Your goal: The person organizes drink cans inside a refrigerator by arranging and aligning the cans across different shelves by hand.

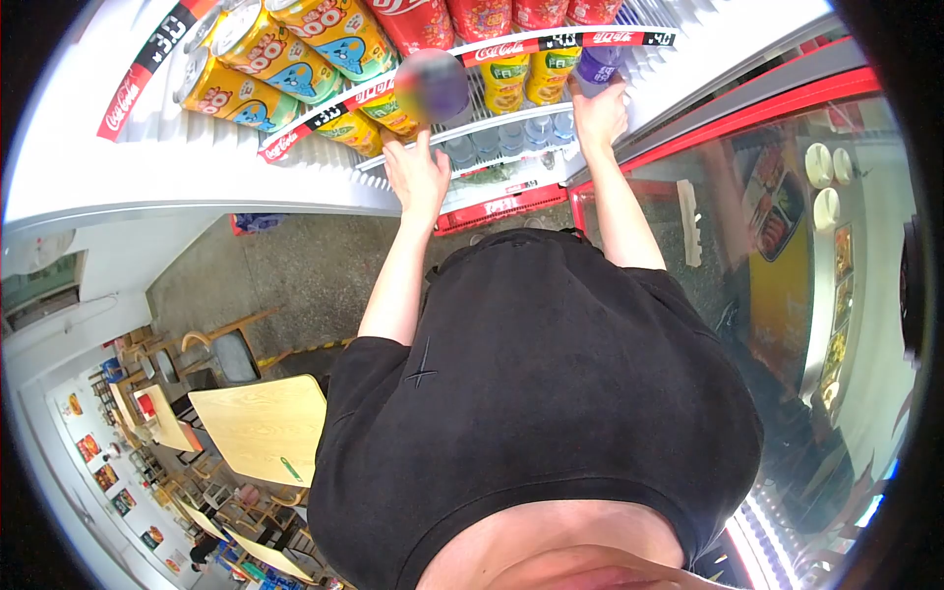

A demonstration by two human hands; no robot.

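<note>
In the head view my left hand (418, 177) reaches up to the front edge of a fridge shelf. Its fingers are apart, with the tips at the base of a yellow-labelled bottle (395, 115). A blurred purple shape (438, 87) stands just beside those fingertips. My right hand (601, 116) has its thumb and fingers around the lower part of a purple bottle (598, 64) at the right end of the same shelf. Between the hands stand more yellow-labelled bottles (503, 84).
Above are yellow cans (241, 93) and red cans (408, 22); below, a row of clear bottles (511, 138). The glass fridge door (708, 226) is swung out at right. Wooden tables (261, 423) and chairs (233, 356) stand behind at left.
</note>
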